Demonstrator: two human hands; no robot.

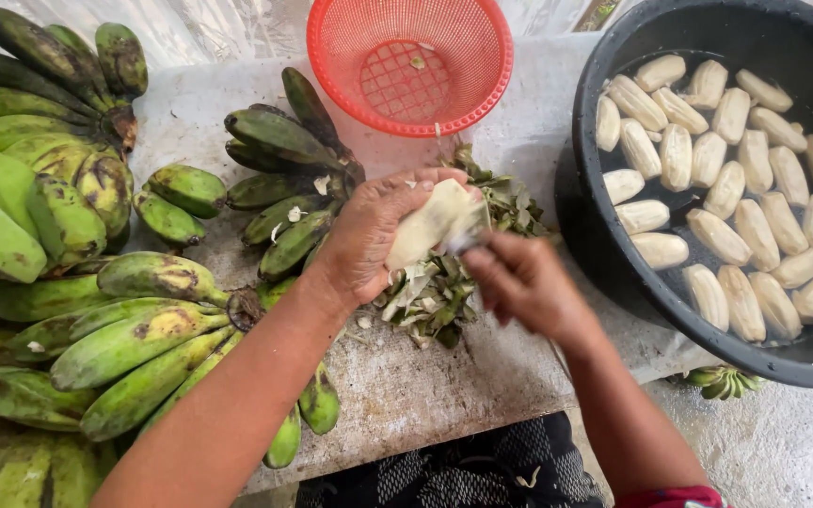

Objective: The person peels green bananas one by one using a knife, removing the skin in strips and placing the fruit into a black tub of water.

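One peeled banana (433, 224) sits at the centre of the frame, pale and bare, gripped in the left hand (369, 240) with the fingers curled round it; the right hand (519, 279) is clenched on a small blade (470, 237) whose tip meets the banana's right end, though the blade is blurred and its shape hard to tell. The step in hand looks like the last trimming of the skin; the next move calls for a steady grip on the slippery fruit and a short, shallow stroke kept clear of the left fingers. Just beneath both hands lies a heap of peels (444, 282) on the bench (425, 386); to the right a black tub (613, 273) of water holds many peeled bananas (726, 188), well apart from the hands; at upper centre stands a red basket (410, 58), nearly empty; the left of the frame is filled with green bunches (96, 310), unpeeled.
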